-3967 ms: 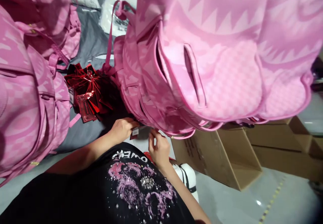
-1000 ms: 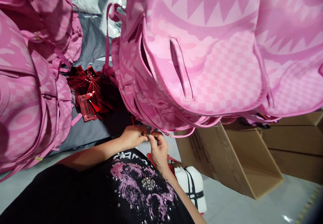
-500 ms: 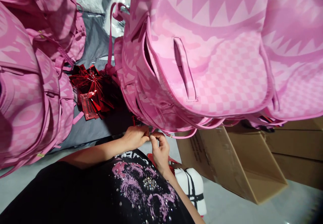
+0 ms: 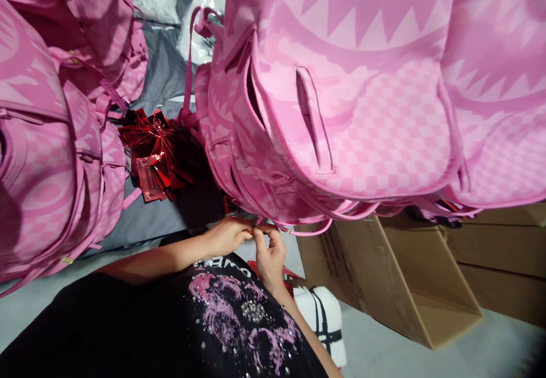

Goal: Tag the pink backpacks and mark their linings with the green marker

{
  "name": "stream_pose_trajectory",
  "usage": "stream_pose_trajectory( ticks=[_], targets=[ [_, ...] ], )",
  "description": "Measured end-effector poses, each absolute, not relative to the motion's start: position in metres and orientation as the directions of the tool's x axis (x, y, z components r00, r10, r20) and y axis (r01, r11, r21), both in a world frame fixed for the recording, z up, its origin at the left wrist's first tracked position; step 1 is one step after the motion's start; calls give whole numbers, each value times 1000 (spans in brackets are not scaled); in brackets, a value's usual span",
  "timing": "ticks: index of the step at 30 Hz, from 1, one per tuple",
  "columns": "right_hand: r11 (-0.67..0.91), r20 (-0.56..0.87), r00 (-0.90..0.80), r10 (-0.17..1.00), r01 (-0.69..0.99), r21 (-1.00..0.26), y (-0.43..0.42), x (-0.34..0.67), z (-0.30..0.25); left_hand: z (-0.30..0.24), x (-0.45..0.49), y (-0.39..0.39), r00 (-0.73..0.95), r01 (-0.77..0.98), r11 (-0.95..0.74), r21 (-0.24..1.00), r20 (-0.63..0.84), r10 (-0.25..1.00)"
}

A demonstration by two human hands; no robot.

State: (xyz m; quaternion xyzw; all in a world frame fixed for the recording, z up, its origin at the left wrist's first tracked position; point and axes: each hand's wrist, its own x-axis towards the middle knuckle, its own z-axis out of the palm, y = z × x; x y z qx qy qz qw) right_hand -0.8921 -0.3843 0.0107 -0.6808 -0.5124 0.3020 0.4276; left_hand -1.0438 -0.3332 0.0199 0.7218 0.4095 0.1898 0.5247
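A large pink backpack (image 4: 384, 133) with a checkered lower panel and a pale zigzag print fills the upper middle. My left hand (image 4: 228, 236) is closed in a pinch just below its lower edge. Close beside it, fingertips almost meeting, my right hand (image 4: 271, 250) pinches as well. What lies between the fingers is too small to make out, though it sits near the thin pink straps (image 4: 309, 229) hanging under the bag. To the left of the backpack is a fanned bunch of shiny red tags (image 4: 157, 156) on thin strings.
More pink backpacks (image 4: 38, 156) stand on the left, on a grey-covered surface (image 4: 157, 65). Clear plastic bags (image 4: 153, 0) lie at the back. An open cardboard box (image 4: 367, 275) is on the floor at right, near a white bundle with black bands (image 4: 319, 315).
The view has shifted very slightly. Both hands stay together under the backpack, with only small finger movement.
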Motion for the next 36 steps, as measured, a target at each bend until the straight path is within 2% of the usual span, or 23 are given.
stream_pose_trajectory(
  ticks=[8,19,24,36],
  targets=[
    [-103,24,251,968,481,-871,-385,-892,16,17,-1040,-331,470,513,-73,856,-209,857],
    [-117,34,306,951,462,-879,-384,-888,15,23,-1040,-329,598,506,-214,836,-160,785],
    [-149,-6,311,951,438,-887,-384,-888,15,22,-1042,-327,547,561,-196,805,-183,817],
    [-172,-42,320,946,390,-905,-384,-890,12,23,-1040,-330,579,597,-273,754,-169,798]
  ],
)
